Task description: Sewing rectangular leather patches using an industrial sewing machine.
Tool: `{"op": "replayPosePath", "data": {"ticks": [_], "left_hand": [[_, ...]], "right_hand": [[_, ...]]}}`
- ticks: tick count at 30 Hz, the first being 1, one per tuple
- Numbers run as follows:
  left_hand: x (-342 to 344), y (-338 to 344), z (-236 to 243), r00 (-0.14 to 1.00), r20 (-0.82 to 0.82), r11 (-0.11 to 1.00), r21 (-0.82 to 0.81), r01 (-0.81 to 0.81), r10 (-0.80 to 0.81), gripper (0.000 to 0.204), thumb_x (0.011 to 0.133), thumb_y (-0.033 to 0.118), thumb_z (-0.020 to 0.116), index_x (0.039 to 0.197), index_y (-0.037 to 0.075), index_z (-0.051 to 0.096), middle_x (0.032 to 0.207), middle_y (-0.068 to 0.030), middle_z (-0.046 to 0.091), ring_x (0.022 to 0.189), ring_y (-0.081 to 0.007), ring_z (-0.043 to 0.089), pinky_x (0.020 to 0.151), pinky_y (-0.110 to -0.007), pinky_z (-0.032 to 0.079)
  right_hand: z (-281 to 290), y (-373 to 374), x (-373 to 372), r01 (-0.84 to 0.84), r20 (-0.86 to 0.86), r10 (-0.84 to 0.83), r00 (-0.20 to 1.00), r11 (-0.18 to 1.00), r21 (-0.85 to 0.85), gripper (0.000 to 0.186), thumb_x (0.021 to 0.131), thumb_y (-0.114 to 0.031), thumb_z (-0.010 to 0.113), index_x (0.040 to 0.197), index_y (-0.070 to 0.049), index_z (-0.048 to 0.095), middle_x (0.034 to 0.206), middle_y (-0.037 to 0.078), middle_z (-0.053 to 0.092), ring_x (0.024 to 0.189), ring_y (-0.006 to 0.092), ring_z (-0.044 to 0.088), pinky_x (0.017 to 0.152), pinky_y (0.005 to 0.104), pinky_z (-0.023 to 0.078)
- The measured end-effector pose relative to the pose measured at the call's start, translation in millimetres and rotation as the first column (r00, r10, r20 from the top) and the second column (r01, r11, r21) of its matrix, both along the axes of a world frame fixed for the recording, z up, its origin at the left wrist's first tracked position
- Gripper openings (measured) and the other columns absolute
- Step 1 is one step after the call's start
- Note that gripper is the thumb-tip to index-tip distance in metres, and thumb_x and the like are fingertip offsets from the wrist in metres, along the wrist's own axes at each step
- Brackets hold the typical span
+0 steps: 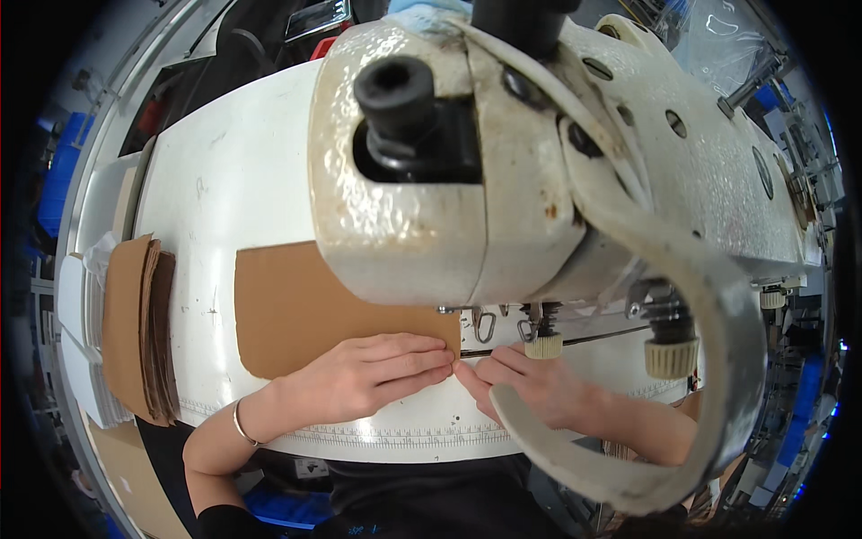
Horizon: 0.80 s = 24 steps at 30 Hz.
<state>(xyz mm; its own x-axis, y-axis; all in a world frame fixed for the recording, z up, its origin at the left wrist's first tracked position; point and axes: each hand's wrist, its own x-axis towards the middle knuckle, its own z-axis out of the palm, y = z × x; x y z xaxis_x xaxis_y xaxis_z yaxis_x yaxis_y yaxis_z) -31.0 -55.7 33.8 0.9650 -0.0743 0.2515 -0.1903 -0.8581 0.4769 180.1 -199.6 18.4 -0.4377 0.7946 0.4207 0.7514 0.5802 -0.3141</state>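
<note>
A brown flat panel [296, 310], rounded at its near left corner, lies on the white sewing machine table partly under the machine head. My left hand [368, 377] rests on its near edge with fingers stretched out and lying flat, tips at the panel's right edge. My right hand [530, 386] is beside those fingertips, its fingers bent and closed round a thin dark strip [588, 340] that runs off to the right. One of its fingertips meets the panel's near right corner. The sewing machine head [404, 229] hides the panel's far right part.
At the table's left edge stands a stack of brown panels [130, 328] beside white sheets [76, 346]. A curved pale guard arm [732, 359] arches over my right forearm. Ribbed tension knobs [672, 357] hang close to my right hand. A printed ruler [386, 437] follows the near edge.
</note>
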Motion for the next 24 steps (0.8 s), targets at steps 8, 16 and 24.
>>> {"op": "replayPosePath", "data": {"ticks": [8, 16, 24], "left_hand": [[11.4, 24.0, 4.5, 0.998, 0.008, 0.991, 0.118, -0.059, 0.058, 0.042, 0.073, 0.007, 0.060, 0.115, 0.003, 0.064, 0.117, -0.0080, 0.062, 0.108, -0.0221, 0.060, 0.086, -0.032, 0.053], [20.2, 37.5, 2.0, 0.985, 0.039, 0.956, 0.237, -0.174, 0.169, 0.041, 0.063, -0.001, 0.065, 0.103, 0.006, 0.070, 0.109, -0.0125, 0.065, 0.094, -0.0267, 0.064, 0.082, -0.036, 0.052], [30.9, 34.7, 12.6, 0.958, 0.088, 0.938, 0.195, -0.287, 0.274, 0.037, 0.060, -0.009, 0.062, 0.096, 0.001, 0.067, 0.091, -0.0128, 0.063, 0.083, -0.0324, 0.061, 0.073, -0.040, 0.051]], "right_hand": [[-15.1, 22.8, 17.4, -0.006, 0.286, -0.045, 0.957, 0.985, 0.175, 0.031, 0.074, -0.009, 0.060, 0.104, -0.001, 0.063, 0.095, 0.007, 0.060, 0.075, 0.0168, 0.057, 0.067, 0.0294, 0.053], [-12.7, 22.0, 16.6, 0.282, 0.403, -0.362, 0.841, 0.927, 0.245, 0.006, 0.080, -0.016, 0.057, 0.074, -0.014, 0.058, 0.078, -0.001, 0.056, 0.065, 0.0107, 0.057, 0.060, 0.0281, 0.051], [-11.5, 19.5, 13.0, 0.308, 0.550, -0.429, 0.716, 0.902, 0.302, 0.007, 0.079, -0.019, 0.057, 0.073, -0.016, 0.056, 0.070, -0.004, 0.048, 0.059, 0.0102, 0.055, 0.057, 0.0287, 0.050]]}}
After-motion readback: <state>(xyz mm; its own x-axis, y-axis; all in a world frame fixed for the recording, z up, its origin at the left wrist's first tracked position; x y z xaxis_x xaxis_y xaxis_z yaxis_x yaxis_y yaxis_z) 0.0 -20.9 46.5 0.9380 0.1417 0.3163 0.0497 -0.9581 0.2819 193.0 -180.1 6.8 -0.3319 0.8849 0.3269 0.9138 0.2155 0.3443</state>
